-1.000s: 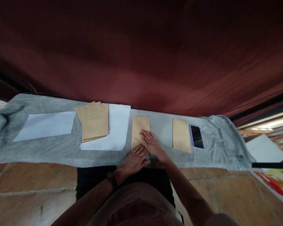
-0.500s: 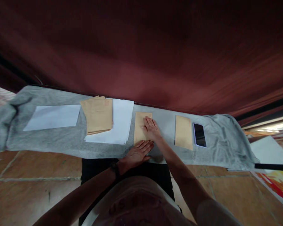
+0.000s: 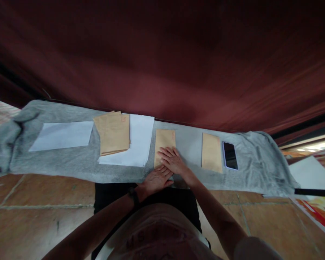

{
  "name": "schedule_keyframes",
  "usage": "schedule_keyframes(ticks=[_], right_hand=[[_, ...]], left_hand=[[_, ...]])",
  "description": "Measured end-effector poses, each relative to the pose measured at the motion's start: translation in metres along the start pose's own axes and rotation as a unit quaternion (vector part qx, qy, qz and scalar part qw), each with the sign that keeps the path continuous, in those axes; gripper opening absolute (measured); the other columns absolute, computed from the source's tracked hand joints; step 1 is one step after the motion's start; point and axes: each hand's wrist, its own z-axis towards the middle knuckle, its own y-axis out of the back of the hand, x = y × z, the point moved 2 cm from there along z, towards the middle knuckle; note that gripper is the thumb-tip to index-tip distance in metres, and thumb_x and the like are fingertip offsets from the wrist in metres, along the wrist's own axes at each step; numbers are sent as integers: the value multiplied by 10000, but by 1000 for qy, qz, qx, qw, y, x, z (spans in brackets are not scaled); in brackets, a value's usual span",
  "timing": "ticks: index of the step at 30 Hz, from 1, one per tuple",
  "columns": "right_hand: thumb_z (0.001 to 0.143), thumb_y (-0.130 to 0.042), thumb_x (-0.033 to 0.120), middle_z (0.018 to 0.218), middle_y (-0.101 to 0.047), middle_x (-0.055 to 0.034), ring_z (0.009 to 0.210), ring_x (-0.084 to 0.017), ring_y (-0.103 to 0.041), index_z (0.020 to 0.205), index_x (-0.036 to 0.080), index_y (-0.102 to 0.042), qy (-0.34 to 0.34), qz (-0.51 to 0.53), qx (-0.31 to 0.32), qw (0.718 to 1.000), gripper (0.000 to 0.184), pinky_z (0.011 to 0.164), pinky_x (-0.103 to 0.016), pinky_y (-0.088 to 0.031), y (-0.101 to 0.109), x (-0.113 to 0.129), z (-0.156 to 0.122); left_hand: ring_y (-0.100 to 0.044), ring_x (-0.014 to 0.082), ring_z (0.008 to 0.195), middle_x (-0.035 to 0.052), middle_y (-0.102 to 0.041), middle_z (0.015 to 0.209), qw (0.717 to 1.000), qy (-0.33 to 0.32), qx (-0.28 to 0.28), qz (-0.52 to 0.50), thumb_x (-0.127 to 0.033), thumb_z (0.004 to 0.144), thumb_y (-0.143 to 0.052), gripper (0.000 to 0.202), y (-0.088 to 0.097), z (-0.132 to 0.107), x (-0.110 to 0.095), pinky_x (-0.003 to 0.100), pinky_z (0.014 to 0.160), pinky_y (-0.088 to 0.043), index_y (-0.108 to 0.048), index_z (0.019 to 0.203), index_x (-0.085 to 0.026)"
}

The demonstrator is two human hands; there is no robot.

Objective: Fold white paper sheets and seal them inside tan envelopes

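Observation:
A brown paper envelope (image 3: 165, 138) lies in front of me on the grey cloth. My right hand (image 3: 173, 160) rests flat across its middle, fingers outstretched toward the left. Against the envelope's near end lies my left hand (image 3: 157, 179), palm down with its fingers extended; its fingertips meet or slightly overlap the right hand's edge. Both hands cover the lower part of the envelope. Left of it, a stack of brown envelopes (image 3: 115, 133) sits partly over white paper sheets (image 3: 142, 139). Another brown envelope (image 3: 211, 153) lies to the right.
A phone (image 3: 230, 155) is beside the right envelope. One white sheet (image 3: 63, 135) lies at the left. The grey cloth (image 3: 189, 144) covers a narrow surface, with a dark red upright panel (image 3: 162, 90) along its far edge and tiled floor (image 3: 43, 191) below.
My right hand has slid down the envelope toward me, from its upper part to beside my left hand. The left hand stays near the envelope's lower end.

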Motion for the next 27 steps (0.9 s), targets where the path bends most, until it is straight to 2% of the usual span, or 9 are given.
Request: schedule_keyframes(ticks=[3, 7, 14, 20, 27], right_hand=[[1088, -419, 384, 1655, -388, 25, 1528, -237, -340, 1532, 349, -464, 13, -2, 1, 1000, 448, 1284, -534, -184, -1, 3, 6], [1075, -451, 381, 1668, -363, -4, 1532, -244, -329, 1534, 308, -473, 11, -19, -6, 1000, 465, 1279, -502, -217, -3, -2, 23], [1073, -429, 392, 1679, -335, -8, 1545, -264, -304, 1557, 293, -440, -57, -45, -26, 997, 495, 1287, -522, -187, -5, -16, 58], [1085, -366, 390, 1695, -293, -29, 1558, -269, -278, 1588, 271, -383, -93, -40, -44, 994, 518, 1284, -532, -179, -4, -25, 72], [1084, -352, 398, 1695, -288, -41, 1556, -269, -290, 1593, 253, -377, -121, -41, -57, 990, 530, 1287, -527, -177, -6, -28, 76]], left_hand=[[-584, 234, 1322, 106, -660, 1401, 1000, 5, 9, -11, -463, 1032, -502, 468, 0, 1, 1, 387, 1170, -384, -593, 1377, -160], [-535, 224, 1389, 111, -620, 1460, 1000, -3, 1, -8, -493, 1048, -446, 539, -3, 0, 2, 389, 1210, -337, -512, 1475, -170], [-383, 205, 1513, 105, -472, 1600, 1000, -15, 14, 8, -490, 1061, -394, 623, -3, -1, 3, 380, 1263, -250, -333, 1593, -172], [-358, 201, 1527, 102, -434, 1625, 1000, -14, 1, 8, -460, 1058, -422, 618, 2, -2, 1, 378, 1263, -262, -316, 1599, -182], [-371, 209, 1521, 106, -440, 1620, 1000, -14, 3, 6, -479, 1059, -409, 617, -3, -2, 3, 390, 1266, -261, -332, 1592, -179]])
